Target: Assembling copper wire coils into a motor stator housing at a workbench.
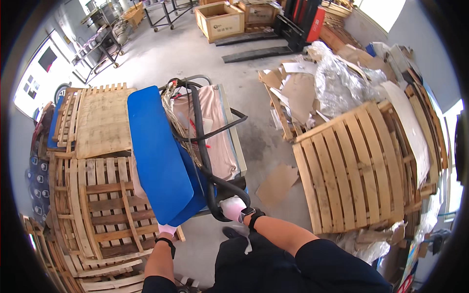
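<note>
A cart (pixel 229 127) stands in front of me, its top spread with a pinkish cloth (pixel 220 161). A large blue panel (pixel 159 156) with rounded corners lies along its left side, over another blue piece. Black padded tubing (pixel 201 141) runs lengthwise over the cart and bends near me, beside a bundle of pale cables (pixel 171 110). My right hand (pixel 233 208), in a white and pink glove, is closed around the tubing's near bend. At the blue panel's near edge is my left hand (pixel 167 228), gloved too; the panel hides its fingers.
Stacked wooden pallets (pixel 107 205) stand close on the left, with a plywood sheet (pixel 102 122) behind. More pallets (pixel 351 166) are on the right, below cardboard and clear plastic wrap (pixel 337 73). A flat cardboard piece (pixel 277 185) lies on the floor. Farther off are a red forklift (pixel 303 24) and a wooden crate (pixel 220 22).
</note>
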Demonstrator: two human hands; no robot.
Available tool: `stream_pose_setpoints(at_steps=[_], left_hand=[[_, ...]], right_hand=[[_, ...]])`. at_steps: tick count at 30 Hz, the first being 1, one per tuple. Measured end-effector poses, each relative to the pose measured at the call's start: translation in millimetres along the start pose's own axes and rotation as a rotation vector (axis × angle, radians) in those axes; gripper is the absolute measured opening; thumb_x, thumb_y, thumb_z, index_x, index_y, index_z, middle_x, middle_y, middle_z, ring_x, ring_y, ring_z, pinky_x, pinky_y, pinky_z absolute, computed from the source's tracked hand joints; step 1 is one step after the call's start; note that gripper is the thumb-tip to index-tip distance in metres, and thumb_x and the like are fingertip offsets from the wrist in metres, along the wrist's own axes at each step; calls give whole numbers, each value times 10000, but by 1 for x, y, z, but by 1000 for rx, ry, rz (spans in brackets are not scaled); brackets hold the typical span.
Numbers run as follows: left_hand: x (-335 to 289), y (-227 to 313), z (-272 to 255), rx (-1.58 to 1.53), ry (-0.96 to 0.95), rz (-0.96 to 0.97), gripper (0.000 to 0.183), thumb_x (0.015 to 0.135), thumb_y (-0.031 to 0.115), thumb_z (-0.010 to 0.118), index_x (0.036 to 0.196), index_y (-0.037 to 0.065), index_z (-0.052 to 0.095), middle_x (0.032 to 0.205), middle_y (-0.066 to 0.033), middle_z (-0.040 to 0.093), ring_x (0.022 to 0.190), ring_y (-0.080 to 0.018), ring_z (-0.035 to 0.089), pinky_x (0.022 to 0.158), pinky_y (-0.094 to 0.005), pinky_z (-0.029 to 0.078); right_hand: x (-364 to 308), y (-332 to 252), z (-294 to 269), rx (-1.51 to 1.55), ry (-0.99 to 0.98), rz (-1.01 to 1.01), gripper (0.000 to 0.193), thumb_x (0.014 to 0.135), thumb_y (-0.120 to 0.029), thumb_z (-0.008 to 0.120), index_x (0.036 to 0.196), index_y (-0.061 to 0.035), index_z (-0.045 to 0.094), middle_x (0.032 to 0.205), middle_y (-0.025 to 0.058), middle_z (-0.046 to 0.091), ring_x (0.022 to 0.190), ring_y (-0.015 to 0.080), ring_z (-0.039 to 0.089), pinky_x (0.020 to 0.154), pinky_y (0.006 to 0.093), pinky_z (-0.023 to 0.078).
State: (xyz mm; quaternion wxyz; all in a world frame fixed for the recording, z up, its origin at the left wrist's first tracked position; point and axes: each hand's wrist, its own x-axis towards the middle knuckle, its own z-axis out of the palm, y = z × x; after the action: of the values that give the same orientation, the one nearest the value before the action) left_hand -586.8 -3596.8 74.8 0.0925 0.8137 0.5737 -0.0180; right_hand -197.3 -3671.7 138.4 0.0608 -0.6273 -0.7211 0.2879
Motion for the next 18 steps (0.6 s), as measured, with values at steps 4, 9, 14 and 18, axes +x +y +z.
stream_pose_setpoints(at_steps=[4, 9, 14, 18], left_hand=[[-57, -11, -5, -19, -163, -4, 388, 1010, 385, 565, 1204, 83, 712, 1226, -121, 730, 1160, -321, 663, 1018, -435, 496], [-124, -23, 3, 59, -93, 45, 384, 1010, 383, 567, 1241, 110, 708, 1263, -109, 723, 1190, -322, 657, 1038, -437, 498], [-185, -33, -2, -152, 40, 5, 329, 967, 288, 664, 1200, 58, 699, 1203, -109, 741, 1115, -302, 690, 968, -406, 538], [-232, -26, -18, -359, 19, -124, 289, 975, 235, 648, 1185, 41, 687, 1201, -105, 739, 1128, -274, 686, 977, -386, 532]], right_hand=[[-48, -30, 35, 54, 46, -30, 184, 872, -233, 656, 898, -70, 736, 786, 167, 735, 778, 369, 739, 774, 499, 539], [-107, -76, 66, 40, -20, 15, 184, 891, -213, 675, 938, -41, 721, 826, 178, 753, 827, 368, 752, 798, 490, 561], [-158, -124, 97, -17, 22, 45, 193, 885, -215, 691, 987, -52, 710, 846, 160, 752, 826, 344, 758, 788, 476, 566], [-213, -166, 125, -96, 24, 29, 233, 881, -217, 695, 1010, -26, 660, 972, 185, 729, 901, 375, 733, 833, 500, 567]])
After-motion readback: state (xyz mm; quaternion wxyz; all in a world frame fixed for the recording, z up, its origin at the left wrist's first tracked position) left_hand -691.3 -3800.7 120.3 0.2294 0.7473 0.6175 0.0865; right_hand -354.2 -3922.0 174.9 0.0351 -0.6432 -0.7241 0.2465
